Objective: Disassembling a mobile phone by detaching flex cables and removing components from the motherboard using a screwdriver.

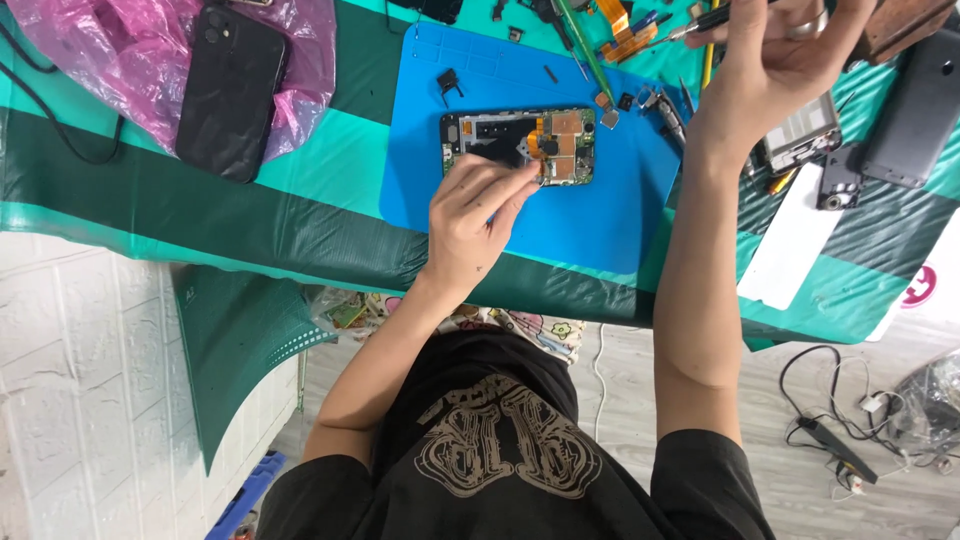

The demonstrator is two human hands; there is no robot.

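Bright blue mat (pixel 600 210) under your opened phone (pixel 520 146), whose insides show orange-gold patches on dark green. The table cover (pixel 260 215) runs teal with dark green bands. At its far left corner, a glossy black phone (pixel 232 92) sits on pink plastic (pixel 130 70). Your shirt (pixel 510 450): black, tan print.

opened phone (pixel 520 145) on mat (pixel 420 150) | intact phone (pixel 232 92) left, on bag (pixel 130 60)
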